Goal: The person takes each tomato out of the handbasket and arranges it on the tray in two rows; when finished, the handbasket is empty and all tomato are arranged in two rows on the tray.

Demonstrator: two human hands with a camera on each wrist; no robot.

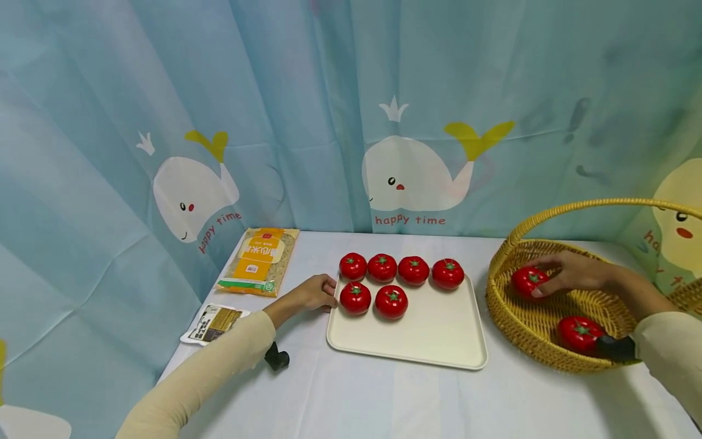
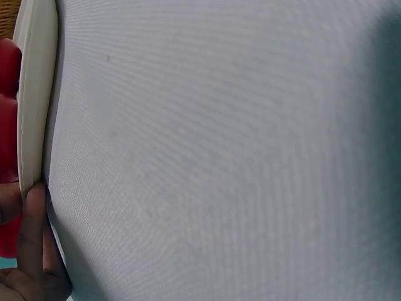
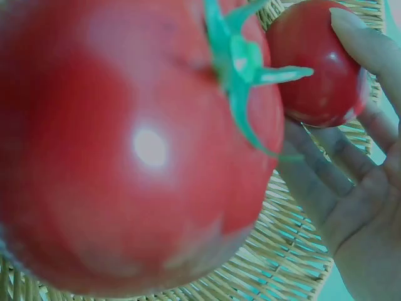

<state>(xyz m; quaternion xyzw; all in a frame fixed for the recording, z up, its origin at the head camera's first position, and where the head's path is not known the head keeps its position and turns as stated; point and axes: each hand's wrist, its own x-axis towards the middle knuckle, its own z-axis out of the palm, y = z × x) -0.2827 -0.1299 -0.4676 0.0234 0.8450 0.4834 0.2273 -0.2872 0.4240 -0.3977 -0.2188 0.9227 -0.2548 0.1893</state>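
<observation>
My left hand (image 1: 314, 294) is at the left edge of a cream rectangular tray (image 1: 428, 332). Its thumb and fingers pinch the tray rim (image 2: 36, 106) in the left wrist view. On the tray are several red tomatoes (image 1: 391, 302) with green stems, four in a back row and two in front. My right hand (image 1: 581, 273) reaches into a wicker basket (image 1: 510, 323) and holds a tomato (image 1: 528, 281) between thumb and fingers. Closer to the right wrist camera, a second tomato (image 3: 144, 144) fills much of that view; it lies at the basket's front, near the sleeve.
The basket's tall arched handle (image 1: 587, 204) rises over my right forearm. To the left lie a bag of grain (image 1: 258, 262) and a white packet (image 1: 214, 323). A black wrist device (image 1: 276, 356) shows beside my left forearm. A blue whale-print curtain (image 1: 329, 122) hangs behind the table.
</observation>
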